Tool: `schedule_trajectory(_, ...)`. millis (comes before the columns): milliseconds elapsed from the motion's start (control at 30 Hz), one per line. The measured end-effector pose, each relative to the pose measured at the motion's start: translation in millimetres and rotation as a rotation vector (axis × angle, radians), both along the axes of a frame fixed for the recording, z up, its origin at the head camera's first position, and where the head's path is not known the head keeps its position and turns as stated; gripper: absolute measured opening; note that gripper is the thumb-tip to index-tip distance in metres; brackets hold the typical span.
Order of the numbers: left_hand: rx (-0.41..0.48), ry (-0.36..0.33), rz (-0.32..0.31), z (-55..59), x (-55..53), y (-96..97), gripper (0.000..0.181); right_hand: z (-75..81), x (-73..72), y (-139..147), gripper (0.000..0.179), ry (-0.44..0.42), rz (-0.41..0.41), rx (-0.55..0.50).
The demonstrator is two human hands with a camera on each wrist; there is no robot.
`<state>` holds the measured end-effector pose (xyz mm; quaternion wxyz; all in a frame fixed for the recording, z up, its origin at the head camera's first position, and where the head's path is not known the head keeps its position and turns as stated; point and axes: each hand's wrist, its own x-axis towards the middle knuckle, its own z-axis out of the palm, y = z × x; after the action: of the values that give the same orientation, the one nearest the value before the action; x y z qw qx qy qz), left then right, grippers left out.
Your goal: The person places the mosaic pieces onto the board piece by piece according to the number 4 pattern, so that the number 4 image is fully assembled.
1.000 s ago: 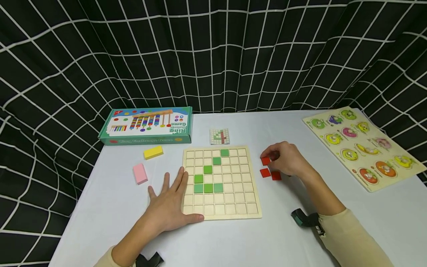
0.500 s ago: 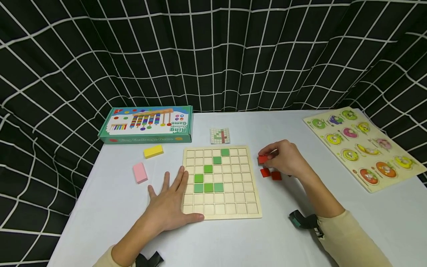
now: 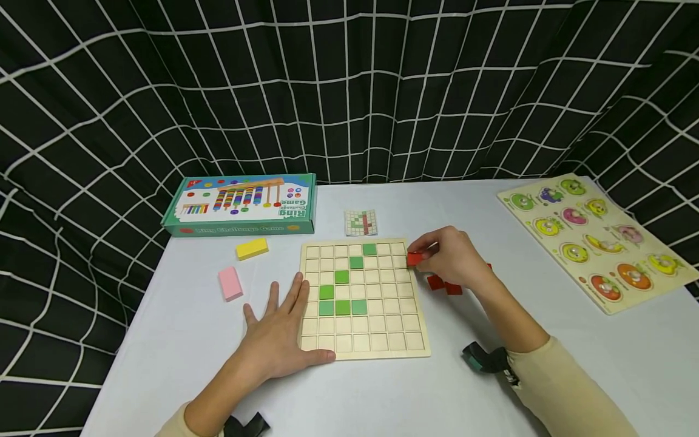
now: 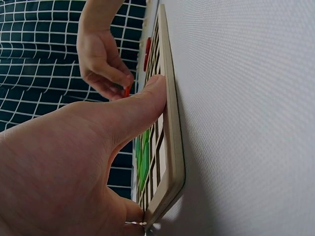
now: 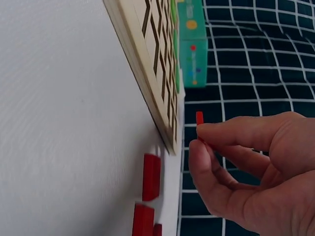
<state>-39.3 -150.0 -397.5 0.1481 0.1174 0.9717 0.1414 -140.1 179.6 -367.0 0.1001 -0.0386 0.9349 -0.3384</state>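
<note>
A square-gridded wooden board (image 3: 377,343) lies flat on the white table. My left hand (image 3: 275,334) rests at its left side, fingers straight and spread, with the thumb along the near edge. Several green tiles (image 3: 341,277) sit in the board's cells, forming a diagonal and a short row. Between thumb and fingertips, my right hand (image 3: 454,258) pinches a red square tile (image 3: 414,259) at the board's upper right edge. The right wrist view shows this tile (image 5: 199,118) edge-on, held above table level. Loose red tiles (image 3: 435,282) lie beneath and beside the right hand, one partly hidden by the wrist.
Beyond the board lies a small pattern card (image 3: 360,223) with green and red squares. At back left are a green game box (image 3: 240,206), a yellow block (image 3: 252,248) and a pink block (image 3: 230,283). A fruit puzzle board (image 3: 595,243) occupies the right side.
My right hand has lifted a red tile off the table and carried it left to the board's edge. The left hand stays in place.
</note>
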Motion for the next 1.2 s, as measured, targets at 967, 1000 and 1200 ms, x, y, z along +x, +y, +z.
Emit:
schedule_trajectory(967,0.002,-0.002,0.003,0.0,0.0,-0.5,0.132,-4.5,-20.0,-56,0.023,-0.086,0.084,-0.088)
schedule_trajectory(1000,0.002,-0.003,0.004,0.0,0.0,-0.6,0.132,-4.7,-20.9,-57,0.023,-0.086,0.09,-0.088)
schedule_trajectory(1200,-0.002,-0.01,0.005,-0.4,-0.3,-0.4,0.133,-6.2,-24.5,-65,0.028,-0.085,0.113,-0.071)
